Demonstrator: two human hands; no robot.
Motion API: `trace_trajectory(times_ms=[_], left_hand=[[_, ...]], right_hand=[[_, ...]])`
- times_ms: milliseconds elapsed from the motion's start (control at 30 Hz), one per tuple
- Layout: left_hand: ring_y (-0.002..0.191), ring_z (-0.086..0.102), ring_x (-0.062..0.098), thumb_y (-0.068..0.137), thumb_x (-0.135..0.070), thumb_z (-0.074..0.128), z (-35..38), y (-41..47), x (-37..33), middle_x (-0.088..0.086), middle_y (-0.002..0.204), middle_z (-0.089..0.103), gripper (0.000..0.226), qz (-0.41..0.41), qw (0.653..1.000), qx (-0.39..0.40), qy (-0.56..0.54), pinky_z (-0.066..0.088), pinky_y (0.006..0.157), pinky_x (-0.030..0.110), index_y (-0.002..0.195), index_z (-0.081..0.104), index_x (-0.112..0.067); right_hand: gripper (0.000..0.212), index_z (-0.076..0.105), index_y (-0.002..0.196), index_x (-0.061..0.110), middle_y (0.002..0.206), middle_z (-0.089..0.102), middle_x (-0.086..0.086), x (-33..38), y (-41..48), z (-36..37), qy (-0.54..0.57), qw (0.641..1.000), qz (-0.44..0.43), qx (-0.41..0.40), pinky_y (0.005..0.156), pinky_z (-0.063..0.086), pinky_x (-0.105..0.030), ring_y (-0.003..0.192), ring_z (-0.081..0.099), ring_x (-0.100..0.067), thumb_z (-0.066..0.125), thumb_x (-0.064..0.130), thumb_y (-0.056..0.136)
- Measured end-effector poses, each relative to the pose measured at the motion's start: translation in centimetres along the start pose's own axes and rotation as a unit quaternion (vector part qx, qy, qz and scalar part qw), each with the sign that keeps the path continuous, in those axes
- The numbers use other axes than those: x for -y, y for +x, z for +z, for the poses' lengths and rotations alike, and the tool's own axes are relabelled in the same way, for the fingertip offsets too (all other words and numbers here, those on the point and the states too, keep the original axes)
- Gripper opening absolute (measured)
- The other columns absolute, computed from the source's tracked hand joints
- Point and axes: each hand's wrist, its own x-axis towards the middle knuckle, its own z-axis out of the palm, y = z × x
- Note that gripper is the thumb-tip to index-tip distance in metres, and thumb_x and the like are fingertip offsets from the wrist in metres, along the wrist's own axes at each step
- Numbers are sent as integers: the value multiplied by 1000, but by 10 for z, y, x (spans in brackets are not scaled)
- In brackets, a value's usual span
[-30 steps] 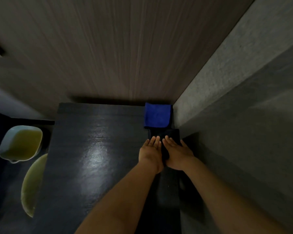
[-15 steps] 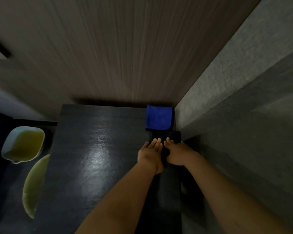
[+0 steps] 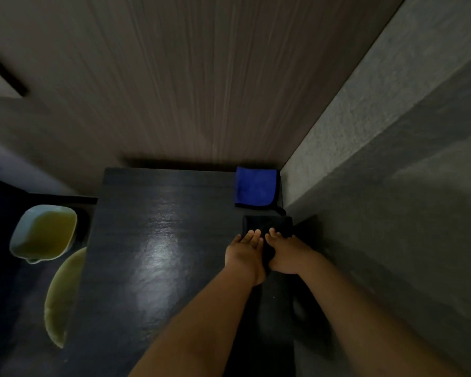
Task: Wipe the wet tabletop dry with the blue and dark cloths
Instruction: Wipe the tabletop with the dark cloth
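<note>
A single wide-angle view is looking from the person's head, facing forward and steeply down onto the dark surface (image 3: pixel 158 227). It is sitting close above both forearms, which are entering from the bottom edge toward the left hand (image 3: pixel 244 254) and right hand (image 3: pixel 290 257). The lens is stretching the wood-grain wall (image 3: pixel 188 77) ahead and the grey wall (image 3: pixel 392 159) on the right.
</note>
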Motion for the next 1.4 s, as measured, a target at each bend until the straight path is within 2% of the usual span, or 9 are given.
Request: trace_trajectory(times_ms=[367, 500, 800, 1100, 1400], left_hand=[[148, -10, 17, 98, -41, 37, 8, -11, -11, 4, 161, -13, 75, 3, 999, 25, 29, 0, 120, 37, 153, -6, -13], [149, -9, 20, 97, -42, 40, 8, -13, -15, 6, 161, -14, 78, -1, 999, 25, 40, 0, 120, 38, 152, -6, -12], [148, -9, 20, 97, -42, 40, 13, -19, -18, 6, 160, -14, 79, -5, 999, 37, 40, 0, 120, 38, 153, -6, -12], [148, -11, 21, 99, -45, 35, 21, -28, -8, 7, 160, -17, 78, -27, 993, 36, 105, -4, 120, 39, 152, -10, -11], [148, -14, 21, 99, -49, 33, 27, -40, 12, 6, 159, -20, 79, -54, 993, 48, 97, -5, 120, 41, 151, -14, -12]], right_hand=[[78, 4, 156, 15, 163, -6, -6, 2, -18, 14, 24, 1000, -5, 8, 121, 8, -42, 150, 8, -22, 47, 32, 93], [79, -1, 156, 14, 163, -11, -5, 2, -22, 15, 35, 999, -9, 12, 122, 5, -42, 150, 0, -20, 46, 28, 94], [81, 0, 155, 14, 163, -9, -6, 2, -22, 23, 37, 999, -7, 13, 122, 7, -43, 150, 1, -20, 47, 33, 92], [77, -1, 156, 16, 162, -14, -4, 17, -27, 23, 117, 993, -17, 22, 122, 4, -40, 150, -5, -21, 44, 17, 93], [78, 0, 156, 14, 162, -12, -4, 46, -26, 22, 91, 995, -29, 10, 121, 5, -40, 150, -4, -18, 46, 21, 93]])
